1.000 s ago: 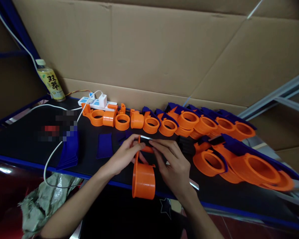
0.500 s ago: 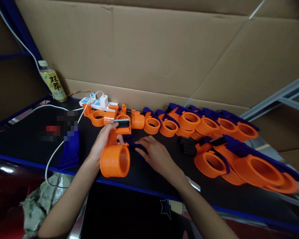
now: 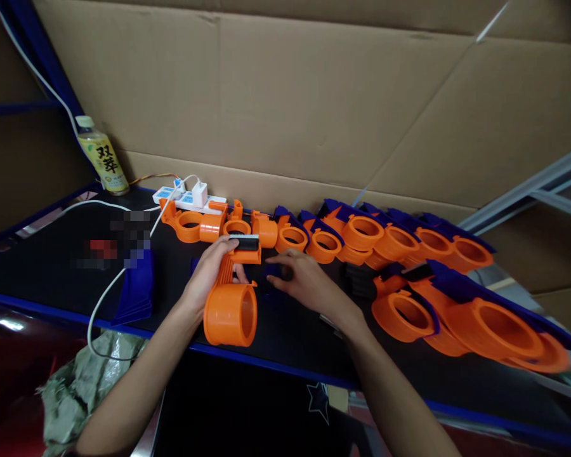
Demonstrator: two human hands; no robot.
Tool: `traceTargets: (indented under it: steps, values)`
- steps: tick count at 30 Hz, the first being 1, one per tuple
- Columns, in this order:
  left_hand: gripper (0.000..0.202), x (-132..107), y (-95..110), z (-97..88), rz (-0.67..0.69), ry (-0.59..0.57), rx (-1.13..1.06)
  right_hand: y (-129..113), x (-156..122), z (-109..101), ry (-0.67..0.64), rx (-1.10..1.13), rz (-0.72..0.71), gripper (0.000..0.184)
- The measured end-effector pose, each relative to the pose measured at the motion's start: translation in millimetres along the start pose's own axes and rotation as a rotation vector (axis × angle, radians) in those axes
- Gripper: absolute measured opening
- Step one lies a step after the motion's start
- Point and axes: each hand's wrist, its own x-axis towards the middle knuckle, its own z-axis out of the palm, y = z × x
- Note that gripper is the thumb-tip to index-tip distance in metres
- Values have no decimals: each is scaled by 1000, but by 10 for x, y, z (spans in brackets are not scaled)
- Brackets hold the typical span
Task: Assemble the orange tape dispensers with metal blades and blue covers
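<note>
My left hand (image 3: 214, 266) is closed around the handle of an orange tape dispenser (image 3: 231, 315), its ring hanging toward me. A black strip with a pale serrated edge (image 3: 244, 242) sits at its upper end, under my thumb. To the right, my right hand (image 3: 309, 279) is low over the table, thumb and index finger apart. A dark blue piece (image 3: 275, 274) shows between these fingertips; whether they touch it is hard to see. Narrow metallic strips (image 3: 330, 325) lie under my right wrist.
Orange dispenser bodies (image 3: 189, 222) and several with blue covers (image 3: 326, 244) line the back. More dispensers (image 3: 404, 314) lie at the right beside black parts (image 3: 359, 279). Left are stacked blue covers (image 3: 136, 292), a white cable (image 3: 102, 298), a power strip (image 3: 185, 198) and a bottle (image 3: 103, 158).
My left hand has shifted slightly right and down with the dispenser. My right hand has moved slightly right, its thumb and index finger now showing apart. The metallic strips show more clearly.
</note>
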Motion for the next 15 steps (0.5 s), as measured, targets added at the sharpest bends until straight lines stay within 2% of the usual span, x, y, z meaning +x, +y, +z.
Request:
traceTargets:
  steps: [4,7,10,15]
  values:
    - [26,-15,-75,65,-9,14,9,-20,-51,-145,169,466,115,29]
    - [28,-42,-141,135,-39,-10,33,-94,-107,-171,237,771,186,35]
    - [29,-72,-198,198,-58,-33,19,-161,-159,-127,268,844,177,38]
    - [30,-86,-239,231,-30,-8,-32,-214,-223,-61,290,776,89,34]
